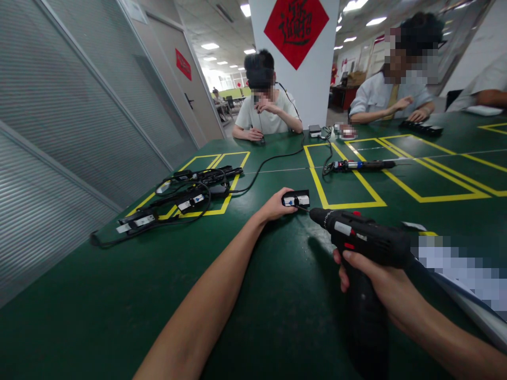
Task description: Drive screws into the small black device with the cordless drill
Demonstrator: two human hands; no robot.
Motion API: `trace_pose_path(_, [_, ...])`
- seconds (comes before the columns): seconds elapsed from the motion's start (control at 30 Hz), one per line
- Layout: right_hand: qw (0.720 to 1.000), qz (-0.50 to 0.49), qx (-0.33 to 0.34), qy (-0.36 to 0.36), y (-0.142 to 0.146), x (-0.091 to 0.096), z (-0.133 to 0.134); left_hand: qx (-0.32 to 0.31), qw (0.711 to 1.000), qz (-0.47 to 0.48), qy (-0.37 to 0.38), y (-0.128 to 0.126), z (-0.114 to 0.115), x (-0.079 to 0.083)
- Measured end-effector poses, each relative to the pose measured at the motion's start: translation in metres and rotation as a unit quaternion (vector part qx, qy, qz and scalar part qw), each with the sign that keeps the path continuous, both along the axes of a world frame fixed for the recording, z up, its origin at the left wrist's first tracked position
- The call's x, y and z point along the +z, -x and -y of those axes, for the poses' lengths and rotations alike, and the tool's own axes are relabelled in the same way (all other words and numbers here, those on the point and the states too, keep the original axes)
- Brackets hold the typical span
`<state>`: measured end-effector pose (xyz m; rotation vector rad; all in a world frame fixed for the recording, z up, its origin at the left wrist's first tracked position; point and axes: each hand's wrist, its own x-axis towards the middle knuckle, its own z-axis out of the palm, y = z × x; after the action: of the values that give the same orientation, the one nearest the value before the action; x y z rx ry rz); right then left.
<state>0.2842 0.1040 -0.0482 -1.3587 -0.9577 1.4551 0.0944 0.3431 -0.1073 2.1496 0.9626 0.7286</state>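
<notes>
My left hand [274, 206] is closed around a small black box [304, 197] with white labels and a blue mark, at the middle of the green table [261, 295]. A black cordless drill [368, 237] with red details is gripped in my right hand [368, 272]. Its thin bit [303, 209] points left at the near edge of the box, close to my left fingertips. Whether the tip touches the box or a screw, I cannot tell. My right index finger is partly hidden behind the drill's handle.
Black cabled devices [192, 200] with white labels lie at left. Beyond the drill, a black tool [362, 165] with a cord lies across yellow tape outlines [352, 204]. Papers [467, 269] sit at right. Two persons [269, 108] [396, 100] sit across the table.
</notes>
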Motion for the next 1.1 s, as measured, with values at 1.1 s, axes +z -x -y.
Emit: trace_pose_path(1.1, [1.000, -0.007, 0.004, -0.009, 0.0003, -0.0012, -0.0014, -0.010, 1.000, 0.000, -0.004, 0.0010, -0.0020, -0.0012])
